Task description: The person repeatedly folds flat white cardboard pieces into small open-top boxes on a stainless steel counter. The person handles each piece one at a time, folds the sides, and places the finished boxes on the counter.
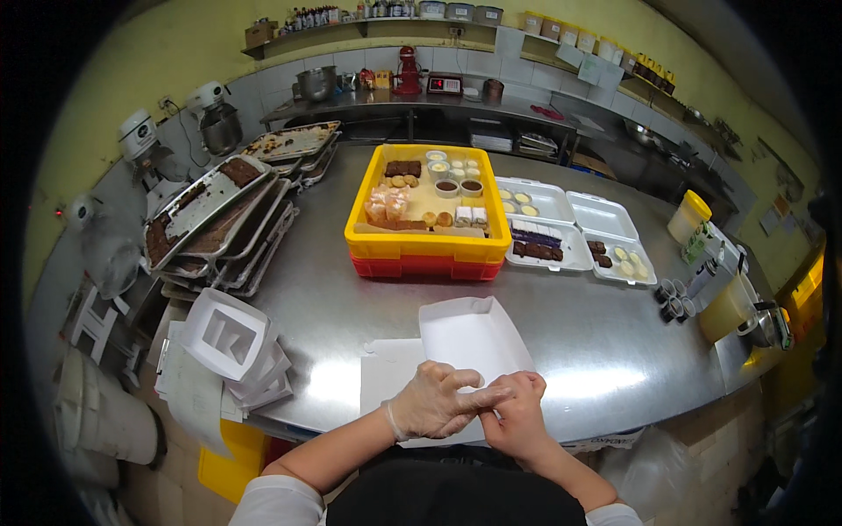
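My left hand (436, 405) wears a clear plastic glove. Its thumb and index finger stretch toward my right hand (519, 419), which appears bare. The two hands touch at the table's near edge. The right fingers are curled closed; whatever they pinch, if anything, is hidden. Just beyond the hands lies an open white cardboard box (474, 329) with raised walls. Its flat white flap (379, 373) spreads to the left, partly under my left hand.
A yellow crate (358, 230) of pastries and cups sits on a red one (425, 268). Right of it are open foam boxes (574, 250) of sweets. Stacked baking trays (263, 230) and white window boxes (226, 331) stand left. Small cups (674, 307) and a pitcher (728, 309) stand right.
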Motion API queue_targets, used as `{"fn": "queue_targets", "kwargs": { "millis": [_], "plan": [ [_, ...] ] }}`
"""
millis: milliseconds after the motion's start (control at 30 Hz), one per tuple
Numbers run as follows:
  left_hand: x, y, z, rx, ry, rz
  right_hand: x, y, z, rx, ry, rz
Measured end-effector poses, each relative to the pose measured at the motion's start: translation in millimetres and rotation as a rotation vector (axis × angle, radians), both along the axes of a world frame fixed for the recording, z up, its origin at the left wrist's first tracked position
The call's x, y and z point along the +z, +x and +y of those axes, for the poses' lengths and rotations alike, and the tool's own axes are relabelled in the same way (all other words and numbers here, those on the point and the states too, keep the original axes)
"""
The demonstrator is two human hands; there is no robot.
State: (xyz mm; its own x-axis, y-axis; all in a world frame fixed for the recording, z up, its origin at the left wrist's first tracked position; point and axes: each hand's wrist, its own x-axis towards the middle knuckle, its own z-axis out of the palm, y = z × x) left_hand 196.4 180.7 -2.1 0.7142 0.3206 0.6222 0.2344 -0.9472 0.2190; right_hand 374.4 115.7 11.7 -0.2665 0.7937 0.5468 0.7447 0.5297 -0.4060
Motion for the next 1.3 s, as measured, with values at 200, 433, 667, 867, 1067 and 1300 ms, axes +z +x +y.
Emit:
{"fn": "queue_targets", "kwargs": {
  "millis": [200,433,667,867,1067,1300],
  "plan": [
    [-27.0,-6.2,7.6,0.208,-0.155,-0.16,-5.4,7.2,18.6,-0.025,0.049,0.026],
    [-85.9,-43.5,75.1,0.795,-0.417,0.192,-24.9,87.8,-0.2,-0.323,0.113,0.018],
    [-84.0,-53.3,92.1,0.725,-0.584,0.52,-74.3,129.9,-51.0,-0.439,-0.135,-0.158],
    [-58.9,-44.6,94.1,0.679,-0.63,0.5,-88.6,101.7,-34.2,-0.438,-0.229,0.126],
    [-50.6,-63.7,93.4,0.512,-1.02,0.082,-95.4,55.6,27.2,-0.381,-0.372,0.457],
    [-48.9,-71.2,80.6,0.623,-0.63,0.092,-88.9,32.8,43.3,-0.311,-0.158,0.333]
  ]
}}
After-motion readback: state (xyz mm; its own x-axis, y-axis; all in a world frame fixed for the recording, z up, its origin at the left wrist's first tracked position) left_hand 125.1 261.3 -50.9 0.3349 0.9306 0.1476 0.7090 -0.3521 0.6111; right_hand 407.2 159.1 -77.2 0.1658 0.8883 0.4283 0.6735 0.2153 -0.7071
